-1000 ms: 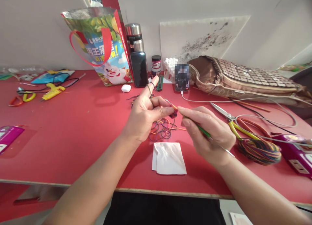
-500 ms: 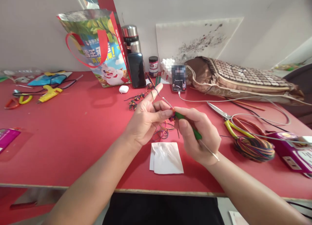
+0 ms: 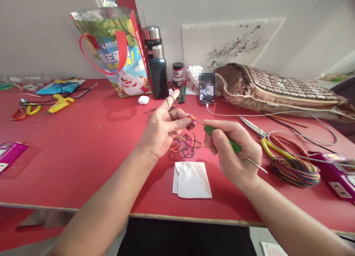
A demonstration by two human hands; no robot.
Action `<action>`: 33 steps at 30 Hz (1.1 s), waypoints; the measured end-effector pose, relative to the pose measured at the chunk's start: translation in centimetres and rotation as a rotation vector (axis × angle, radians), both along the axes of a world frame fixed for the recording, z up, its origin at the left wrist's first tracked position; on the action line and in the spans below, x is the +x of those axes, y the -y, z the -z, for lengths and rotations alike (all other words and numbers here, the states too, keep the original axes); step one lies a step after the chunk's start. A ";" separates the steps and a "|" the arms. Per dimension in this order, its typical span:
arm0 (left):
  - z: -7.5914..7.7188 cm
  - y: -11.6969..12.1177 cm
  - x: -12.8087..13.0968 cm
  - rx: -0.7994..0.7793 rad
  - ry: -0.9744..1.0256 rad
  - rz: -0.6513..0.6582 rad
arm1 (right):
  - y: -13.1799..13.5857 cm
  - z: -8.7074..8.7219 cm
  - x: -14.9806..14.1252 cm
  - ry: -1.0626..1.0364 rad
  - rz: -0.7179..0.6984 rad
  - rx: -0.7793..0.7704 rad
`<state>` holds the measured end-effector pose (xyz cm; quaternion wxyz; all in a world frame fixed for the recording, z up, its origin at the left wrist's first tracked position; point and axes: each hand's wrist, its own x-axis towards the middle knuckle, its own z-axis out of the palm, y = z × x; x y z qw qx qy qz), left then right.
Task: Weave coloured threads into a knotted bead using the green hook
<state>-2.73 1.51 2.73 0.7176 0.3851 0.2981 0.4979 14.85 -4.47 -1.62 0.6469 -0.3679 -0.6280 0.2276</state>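
Two bare hands, both occupied. Left hand [image 3: 162, 128]: pinching, between thumb and fingers, a small knobbly piece of multicoloured cordwork [image 3: 191, 123], raised above the tabletop between both hands, seemingly to steady it; also a thin dark strand [image 3: 169, 102] looped about the extended index finger, probably for tension. Right hand [image 3: 238, 145]: grasping a slim metal hook with a green handle [image 3: 209, 130], by the thicker green part, likely for control; shaft pointed at the cordwork, engagement of the tip too small to tell. Beneath: loose tangle of multicoloured cord [image 3: 184, 147] on a red tabletop [image 3: 111, 174], slack, perhaps against drag. Nearer the table edge: folded white tissue [image 3: 192, 180], reason unclear. Rightward: wound hank of multicoloured cord [image 3: 295, 172], beside large steel scissors with yellow and orange handles [image 3: 253, 128], presumably for easy reach. Beyond: lit smartphone on a white cable [image 3: 207, 93], propped upright, apparently for viewing.
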 end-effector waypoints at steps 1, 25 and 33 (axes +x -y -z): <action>0.0 0.0 0.0 0.002 -0.006 -0.005 | 0.0 0.0 0.1 0.007 0.006 0.000; 0.9 0.5 1.2 0.311 -0.204 -0.335 | -0.4 -0.5 -0.8 -0.322 -0.125 -0.232; 1.2 0.1 1.2 0.203 -0.135 -0.276 | -0.8 -0.4 -0.6 -0.363 -0.178 -0.262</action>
